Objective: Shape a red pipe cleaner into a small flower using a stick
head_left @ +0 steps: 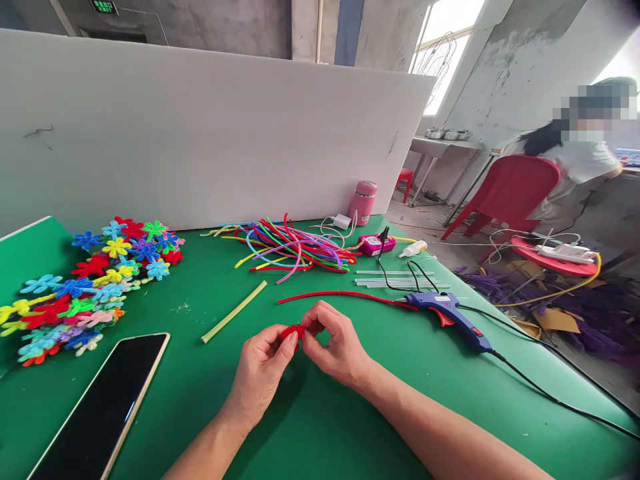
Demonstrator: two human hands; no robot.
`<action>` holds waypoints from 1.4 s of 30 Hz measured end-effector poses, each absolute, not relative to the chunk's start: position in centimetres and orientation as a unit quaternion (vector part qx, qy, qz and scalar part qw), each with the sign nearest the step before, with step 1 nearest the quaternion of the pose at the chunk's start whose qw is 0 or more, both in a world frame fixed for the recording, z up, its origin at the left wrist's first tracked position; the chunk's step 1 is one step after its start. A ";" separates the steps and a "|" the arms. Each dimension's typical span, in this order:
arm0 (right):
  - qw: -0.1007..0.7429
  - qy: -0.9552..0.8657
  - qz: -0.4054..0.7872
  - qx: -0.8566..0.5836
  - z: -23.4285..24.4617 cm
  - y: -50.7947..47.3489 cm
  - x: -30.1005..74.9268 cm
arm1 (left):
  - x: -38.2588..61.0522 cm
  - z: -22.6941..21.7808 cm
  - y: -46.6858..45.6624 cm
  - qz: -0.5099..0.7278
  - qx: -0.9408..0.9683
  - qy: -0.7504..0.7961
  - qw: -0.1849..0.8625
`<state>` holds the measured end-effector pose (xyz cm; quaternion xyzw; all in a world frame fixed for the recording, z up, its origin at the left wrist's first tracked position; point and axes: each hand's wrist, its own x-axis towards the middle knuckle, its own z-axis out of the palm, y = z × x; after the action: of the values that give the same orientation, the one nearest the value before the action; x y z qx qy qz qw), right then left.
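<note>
The left hand (263, 363) and right hand (341, 343) meet over the green worktop (195, 413), thumbs and fingertips closed on a small, partly hidden red fuzzy piece (295, 329) between them. Just beyond, a red stem (325, 293) lies with its long axis running left to right, nearer the right hand, one end at the blue glue gun (447, 307).
</note>
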<state>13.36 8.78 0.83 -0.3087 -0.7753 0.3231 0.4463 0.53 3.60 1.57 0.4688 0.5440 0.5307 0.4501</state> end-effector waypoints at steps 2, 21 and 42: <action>0.452 -0.773 0.333 -0.296 0.8 8.8 13.3 | 0.5 1.4 3.6 0.543 0.459 0.541 0.450; 0.409 -0.715 0.498 -0.271 0.8 9.2 13.5 | -0.2 1.0 3.8 0.531 0.485 0.529 0.451; 0.467 -0.622 0.561 -0.282 -0.1 9.8 13.2 | -0.2 1.0 4.0 0.535 0.509 0.578 0.348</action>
<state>13.20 9.76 -0.10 -0.2823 -0.6223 0.5612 0.4671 -0.19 3.95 0.97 0.5090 0.5777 0.5348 0.3482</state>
